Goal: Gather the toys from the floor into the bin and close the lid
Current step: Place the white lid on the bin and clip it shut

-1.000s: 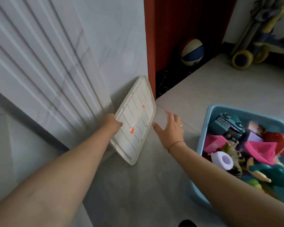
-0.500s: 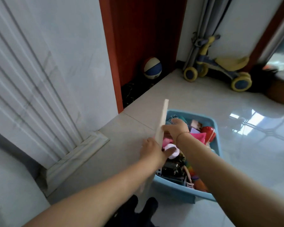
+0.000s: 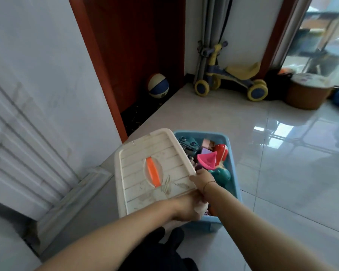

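Head camera looks down on the lid, a cream plastic rectangle with rounded corners, a raised border and ribs running across it. Its top is scuffed and streaked with dirt near the closer end. An oval hollow in the middle holds a flat orange handle. The lid is held up at a slant over the left part of the bin and juts out past that side, so it is not seated.

The bin is a pale blue plastic tub standing on the floor, its right part uncovered. Toys are heaped inside: a teal car at the far end, a pink boat, a red toy and a teal figure closer in.

Both hands are clamped on the lid at its near right corner, close together. The left hand grips the near edge; the right hand pinches the long edge just above it, thumb on top, with a thin bracelet at the wrist.

Around them lies a glossy tiled floor. A ball rests in the dark red recess, a yellow-wheeled ride-on stands by the grey curtain, and a round brown tub sits further right.
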`<state>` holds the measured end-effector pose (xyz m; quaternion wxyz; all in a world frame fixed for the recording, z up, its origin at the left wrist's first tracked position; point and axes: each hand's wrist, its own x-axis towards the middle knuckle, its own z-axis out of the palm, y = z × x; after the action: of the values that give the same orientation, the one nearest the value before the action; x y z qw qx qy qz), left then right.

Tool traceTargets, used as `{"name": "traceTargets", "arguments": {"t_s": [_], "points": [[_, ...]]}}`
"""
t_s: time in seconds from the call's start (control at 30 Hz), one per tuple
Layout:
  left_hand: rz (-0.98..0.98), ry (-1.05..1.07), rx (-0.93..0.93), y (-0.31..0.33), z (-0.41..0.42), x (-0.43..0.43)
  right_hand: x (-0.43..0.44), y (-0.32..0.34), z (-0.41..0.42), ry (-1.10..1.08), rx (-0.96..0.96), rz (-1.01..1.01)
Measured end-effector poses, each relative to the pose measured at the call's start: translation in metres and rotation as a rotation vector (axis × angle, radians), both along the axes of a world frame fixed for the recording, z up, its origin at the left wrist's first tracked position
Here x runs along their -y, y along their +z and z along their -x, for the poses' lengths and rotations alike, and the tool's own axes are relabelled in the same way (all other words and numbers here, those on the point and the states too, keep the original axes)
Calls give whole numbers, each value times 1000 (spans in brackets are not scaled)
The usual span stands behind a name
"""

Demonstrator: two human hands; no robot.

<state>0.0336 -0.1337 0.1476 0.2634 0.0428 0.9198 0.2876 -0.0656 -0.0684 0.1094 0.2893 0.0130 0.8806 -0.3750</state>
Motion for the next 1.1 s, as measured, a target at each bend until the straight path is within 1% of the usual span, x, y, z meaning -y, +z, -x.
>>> {"name": "traceTargets", "arguments": {"t_s": [0.17, 0.27, 0.33, 0.37, 0.43, 0.47, 0.5, 0.53, 0.57, 0.6, 0.63, 0.67, 0.7, 0.73, 0.77, 0.8, 0.83, 0.9, 0.97, 1.0, 1.03, 1.1], "points": [[-67, -8, -11, -17, 2, 7, 2, -10, 7, -32, -69, -63], [-155, 54, -1, -29, 4, 12, 4, -18, 1, -46, -104, -151], [-197, 86, -27, -37, 3, 18, 4, -21, -3, -61, -137, -192], [-226, 109, -48, -40, 2, 22, 4, -22, -3, -63, -153, -197], [-292, 225, -117, -44, -1, 33, 3, -21, -2, -59, -154, -208], [-280, 297, -162, -47, -4, 41, 2, -21, -2, -53, -152, -209], [-215, 374, -237, -50, -8, 50, 1, -21, -2, -48, -149, -210], [-99, 474, -328, -55, -13, 59, 0, -20, -3, -48, -150, -216], [59, 600, -423, -59, -16, 70, 0, -20, -3, -52, -152, -223], [207, 770, -474, -65, -21, 82, 1, -19, -5, -58, -158, -231], [300, 985, -443, -72, -25, 94, 1, -19, -7, -63, -168, -240], [279, 1230, -316, -77, -30, 106, 2, -19, -10, -68, -185, -249], [110, 1472, -157, -79, -33, 116, 2, -19, -13, -75, -209, -255], [-147, 1657, -18, -82, -35, 125, 1, -19, -16, -88, -246, -258], [-412, 1727, 57, -83, -36, 129, -1, -18, -20, -110, -285, -255], [-575, 1713, 72, -83, -35, 129, -5, -17, -23, -143, -324, -236], [-602, 1656, 29, -81, -32, 130, -11, -16, -25, -184, -358, -200], [-504, 1502, -140, -72, -21, 127, -25, -16, -29, -286, -445, -125], [-417, 1312, -259, -59, -7, 120, -44, -17, -30, -405, -520, -89], [-384, 1222, -286, -53, 1, 114, -54, -19, -30, -463, -511, -96], [-361, 1140, -287, -49, 8, 108, -64, -21, -28, -513, -463, -129], [-292, 1004, -243, -51, 21, 95, -84, -30, -26, -564, -276, -268]]}}
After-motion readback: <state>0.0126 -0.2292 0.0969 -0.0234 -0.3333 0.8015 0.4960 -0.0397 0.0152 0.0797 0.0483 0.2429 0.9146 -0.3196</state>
